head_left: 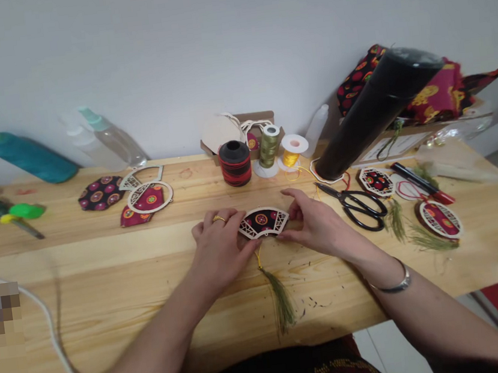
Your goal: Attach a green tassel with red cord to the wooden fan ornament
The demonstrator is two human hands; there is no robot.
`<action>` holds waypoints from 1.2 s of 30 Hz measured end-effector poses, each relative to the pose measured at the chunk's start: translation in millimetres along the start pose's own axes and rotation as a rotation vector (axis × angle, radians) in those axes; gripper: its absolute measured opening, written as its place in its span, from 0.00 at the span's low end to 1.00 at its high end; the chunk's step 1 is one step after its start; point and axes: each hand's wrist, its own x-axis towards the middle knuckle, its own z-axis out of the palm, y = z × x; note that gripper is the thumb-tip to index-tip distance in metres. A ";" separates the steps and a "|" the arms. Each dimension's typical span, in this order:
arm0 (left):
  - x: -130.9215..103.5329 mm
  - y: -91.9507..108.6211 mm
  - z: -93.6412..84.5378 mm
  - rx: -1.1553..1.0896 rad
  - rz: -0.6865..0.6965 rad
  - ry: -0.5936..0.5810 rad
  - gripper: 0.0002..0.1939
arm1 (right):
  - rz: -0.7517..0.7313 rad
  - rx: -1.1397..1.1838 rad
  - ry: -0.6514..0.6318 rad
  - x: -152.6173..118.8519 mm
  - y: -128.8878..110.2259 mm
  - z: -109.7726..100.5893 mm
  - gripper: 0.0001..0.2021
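Observation:
A fan-shaped ornament point(263, 221), with a pale cut-out wooden frame and dark patterned fabric, lies between my two hands at the middle of the table. My left hand point(222, 244) grips its left end, thumb at the lower edge. At the right end, my right hand point(312, 221) pinches the rim between thumb and fingers. A green tassel point(281, 300) on a yellow cord hangs from the lower edge onto the wood. Black-handled scissors point(358, 206) lie just right of my right hand.
Thread spools stand behind the ornament: red-black point(236, 167), green point(269, 147) and yellow point(290, 156). A black tube point(376, 113) leans at the right. Finished-looking ornaments point(441, 219) and a marker point(421, 183) lie there too. Frames and fabric pieces point(101, 192), bottles and a glue gun point(4, 210) occupy the left.

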 end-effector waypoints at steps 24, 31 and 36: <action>1.0 -3.0 -7.2 -0.004 -0.033 -0.047 0.36 | -0.057 -0.043 0.041 -1.3 -0.4 1.1 0.39; 3.3 -5.6 -6.4 -0.075 -0.002 -0.073 0.34 | -0.132 -0.056 0.031 -1.3 0.9 4.4 0.39; 4.5 -6.8 -6.3 -0.092 -0.003 -0.077 0.32 | -0.149 -0.061 0.025 -1.4 0.8 4.8 0.37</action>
